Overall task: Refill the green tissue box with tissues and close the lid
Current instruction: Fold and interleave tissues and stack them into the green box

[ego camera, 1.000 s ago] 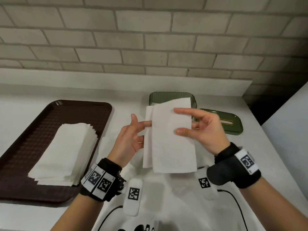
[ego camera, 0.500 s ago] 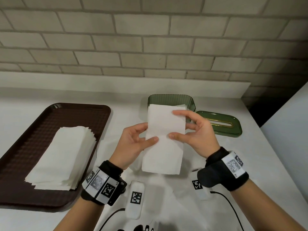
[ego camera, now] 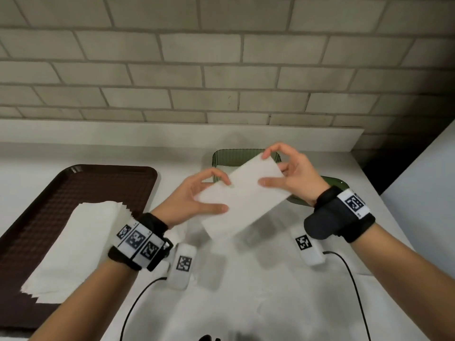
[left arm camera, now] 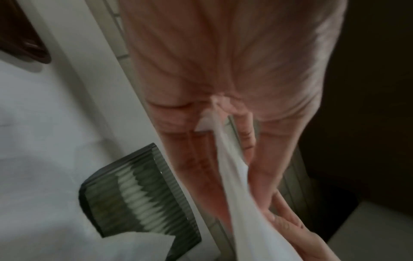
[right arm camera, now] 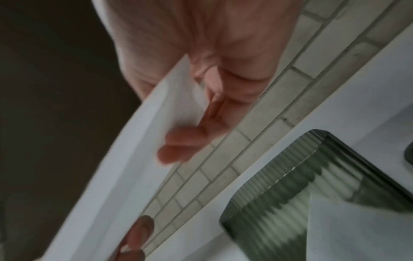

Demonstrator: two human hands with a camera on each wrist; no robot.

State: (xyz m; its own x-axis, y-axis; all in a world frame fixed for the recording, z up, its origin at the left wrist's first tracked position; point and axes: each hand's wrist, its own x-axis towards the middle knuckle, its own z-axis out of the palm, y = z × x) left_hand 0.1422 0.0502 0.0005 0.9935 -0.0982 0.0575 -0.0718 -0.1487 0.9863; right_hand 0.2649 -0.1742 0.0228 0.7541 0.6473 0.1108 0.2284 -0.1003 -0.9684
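Both hands, left hand (ego camera: 194,200) and right hand (ego camera: 293,175), pinch a folded tissue (ego camera: 242,195) (tilted) at the green tissue box's (ego camera: 231,157) 6 o'clock.

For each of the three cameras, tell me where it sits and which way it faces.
Head: worn high, looking down at the tissue held by left hand and right hand; both forearms show.
Left wrist: looks along the palm toward the green box.
Right wrist: likewise along its palm.
Shared: all show tissue and box.
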